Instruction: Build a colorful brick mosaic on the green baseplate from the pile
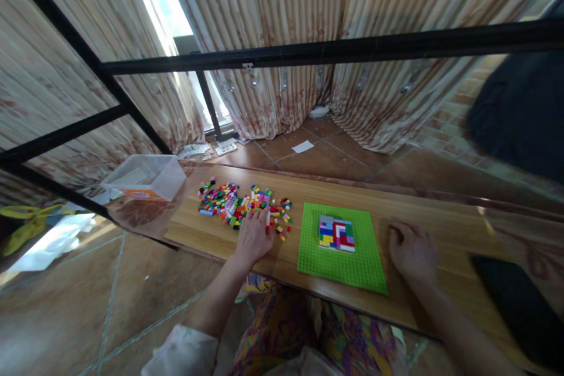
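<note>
My left hand (255, 234) is palm down at the near side of a loose pile of small coloured toy bricks (227, 202). A white brick (268, 219) shows at the thumb side, apparently between thumb and fingers. To the right, a green studded baseplate (342, 273) lies flat on the wooden board. On it sits a flat rectangular block of joined bricks (336, 234) in red, white, blue, yellow and grey. My right hand (413, 248) rests on the board just right of the baseplate, fingers loosely bent, thumb apart, with nothing visible in it.
A clear plastic box (165, 179) with an orange label stands at the board's far left. A dark flat device (517, 299) lies at the right. Beyond the board runs a black metal bar (308, 56) before striped curtains (273, 6). My patterned trousers (282, 329) are below the near edge.
</note>
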Demonstrator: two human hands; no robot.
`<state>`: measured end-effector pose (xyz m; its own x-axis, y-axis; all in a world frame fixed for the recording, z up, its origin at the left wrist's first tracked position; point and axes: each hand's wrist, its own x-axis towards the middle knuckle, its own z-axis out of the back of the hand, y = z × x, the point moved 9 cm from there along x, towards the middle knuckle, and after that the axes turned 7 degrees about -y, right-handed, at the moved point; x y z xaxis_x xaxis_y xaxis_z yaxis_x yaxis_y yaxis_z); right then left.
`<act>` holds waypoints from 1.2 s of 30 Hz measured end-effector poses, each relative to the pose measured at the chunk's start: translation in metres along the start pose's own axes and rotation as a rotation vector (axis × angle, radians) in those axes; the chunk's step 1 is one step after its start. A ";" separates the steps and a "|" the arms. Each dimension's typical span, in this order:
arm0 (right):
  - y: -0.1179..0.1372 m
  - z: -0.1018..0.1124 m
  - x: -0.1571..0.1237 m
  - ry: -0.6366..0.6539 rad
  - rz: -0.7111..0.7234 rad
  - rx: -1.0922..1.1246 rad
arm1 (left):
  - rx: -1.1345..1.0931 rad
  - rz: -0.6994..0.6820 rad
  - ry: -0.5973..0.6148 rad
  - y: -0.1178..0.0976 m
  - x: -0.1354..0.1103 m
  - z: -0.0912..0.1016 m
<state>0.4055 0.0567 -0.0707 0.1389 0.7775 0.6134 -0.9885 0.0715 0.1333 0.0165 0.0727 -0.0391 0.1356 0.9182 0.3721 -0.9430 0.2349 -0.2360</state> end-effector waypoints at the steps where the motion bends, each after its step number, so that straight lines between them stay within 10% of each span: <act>1: 0.000 0.000 0.000 0.004 -0.006 -0.003 | 0.006 0.000 -0.005 0.000 0.001 0.000; 36: -0.001 -0.001 0.000 0.011 -0.042 0.038 | -0.035 0.116 -0.045 0.002 0.009 0.010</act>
<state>0.4065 0.0571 -0.0713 0.1798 0.7812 0.5978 -0.9788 0.0813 0.1882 0.0132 0.0784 -0.0275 0.0120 0.9247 0.3806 -0.9403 0.1399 -0.3103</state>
